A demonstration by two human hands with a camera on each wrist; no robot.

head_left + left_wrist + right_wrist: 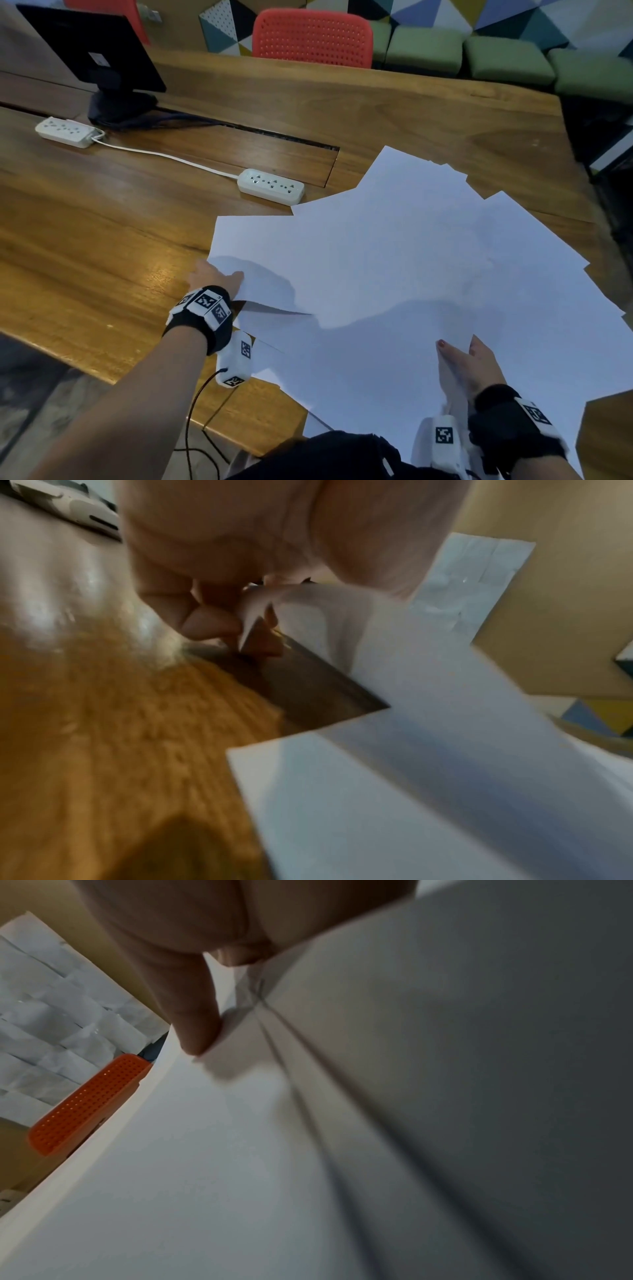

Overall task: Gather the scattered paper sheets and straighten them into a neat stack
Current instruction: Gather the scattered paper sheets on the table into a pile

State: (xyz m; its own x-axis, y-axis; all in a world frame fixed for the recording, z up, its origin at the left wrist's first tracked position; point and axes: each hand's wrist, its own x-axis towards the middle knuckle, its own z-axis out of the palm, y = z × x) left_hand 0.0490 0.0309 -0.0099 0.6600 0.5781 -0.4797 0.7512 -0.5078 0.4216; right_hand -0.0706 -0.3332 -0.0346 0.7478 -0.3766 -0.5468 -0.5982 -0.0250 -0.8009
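Several white paper sheets lie fanned and overlapping across the right half of the wooden table. My left hand is at the left edge of the pile and pinches the corner of a lifted sheet, fingers curled under it. My right hand is near the front of the pile and grips a bundle of sheets that stand up on edge, thumb pressed on one side. The other fingers of that hand are hidden behind the paper.
Two white power strips joined by a cable lie on the table to the left and behind the pile. A black monitor stands at the far left. A red chair and green cushions are behind the table.
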